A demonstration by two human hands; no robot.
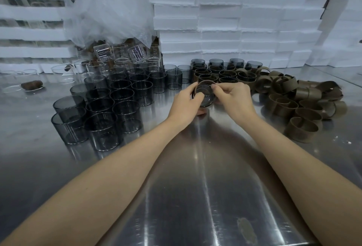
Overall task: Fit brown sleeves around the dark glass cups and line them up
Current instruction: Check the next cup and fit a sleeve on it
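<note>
Fingers of the left hand (187, 101) and right hand (233, 97) pinch one dark cup (204, 97), working a brown sleeve (205, 83) onto it. Just behind this cup stand a few rows of finished cups (219, 72). Left of it, many bare cups (109, 104) wait; right of it lies a heap of loose sleeves (297, 100). Lots is left.

Cool, even overhead light; streaky glare runs down the steel counter (195, 196). Edges bow from wide-angle distortion, and the far background is soft.
</note>
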